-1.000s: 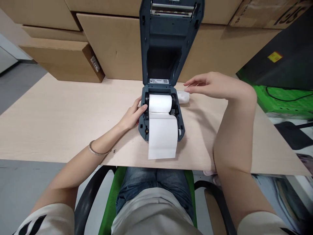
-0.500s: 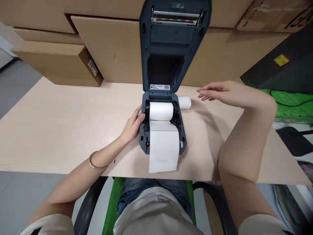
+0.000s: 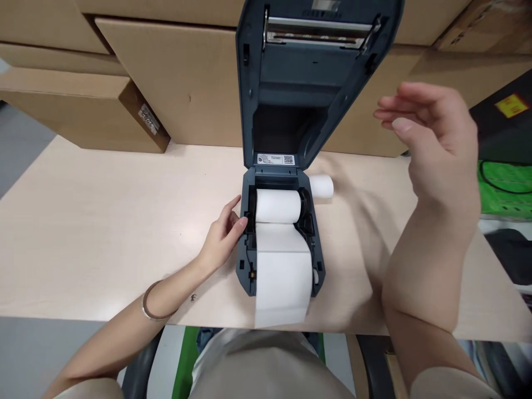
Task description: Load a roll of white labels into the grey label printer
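A dark blue-grey label printer (image 3: 247,282) stands on the table with its lid (image 3: 303,72) swung up. Inside sits a white label roll (image 3: 278,206), and its paper strip (image 3: 284,282) runs forward over the printer's front. My left hand (image 3: 220,238) is at the printer's left side, thumb on the rim and fingers along the outer wall. My right hand (image 3: 436,133) is raised in the air right of the lid, open with loosely bent fingers, holding nothing. Behind the printer's right side lies another white roll (image 3: 322,186), partly hidden.
Cardboard boxes (image 3: 183,83) line the table's back, with a smaller carton (image 3: 83,111) at the left. A dark case with a yellow label (image 3: 512,105) and a green surface (image 3: 505,188) are at the right. The pale wooden table (image 3: 103,233) ends just before my body.
My right hand has risen higher and turned, its thumb now showing. My left hand stays at the printer's side. The view has shifted closer; the lid stays up.
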A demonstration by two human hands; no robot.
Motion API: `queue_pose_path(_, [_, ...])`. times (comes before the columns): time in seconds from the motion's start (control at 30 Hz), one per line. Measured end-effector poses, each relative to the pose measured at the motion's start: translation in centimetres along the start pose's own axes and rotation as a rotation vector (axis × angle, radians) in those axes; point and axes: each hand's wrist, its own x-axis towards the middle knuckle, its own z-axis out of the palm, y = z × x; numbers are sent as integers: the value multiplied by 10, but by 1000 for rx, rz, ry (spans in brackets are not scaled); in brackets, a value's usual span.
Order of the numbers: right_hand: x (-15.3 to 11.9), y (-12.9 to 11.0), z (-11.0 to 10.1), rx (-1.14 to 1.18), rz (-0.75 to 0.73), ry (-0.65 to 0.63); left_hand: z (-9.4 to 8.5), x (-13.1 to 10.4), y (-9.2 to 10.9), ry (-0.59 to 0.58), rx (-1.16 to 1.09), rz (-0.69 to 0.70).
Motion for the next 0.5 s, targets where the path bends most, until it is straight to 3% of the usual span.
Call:
queue_pose_path(0.07, [-2,-8,-1,-5,-76,-53,-3,-5,9,111,237,238])
queue_pose_path(0.13, [-4,-18,-2,-40,-132,-85,-3,-13,22,191,423,607])
queue_pose_path(0.17, [-5,-24,-3,-65,-153,-85,-1,-19,28,145,435,825])
queue_pose_path(0.2, [-6,-28,-4,-91,-169,-77,2,-24,34,20,403,1060])
queue_pose_path(0.27, [-8,-37,-5,-136,-188,-53,10,-35,41,-157,425,1343])
queue_pose_path(0.37, [-12,-48,-5,-184,-183,-28,20,-48,41,-317,560,1532])
queue_pose_path(0.5, [-25,-66,7,-304,-210,64,23,-58,32,-280,629,1515])
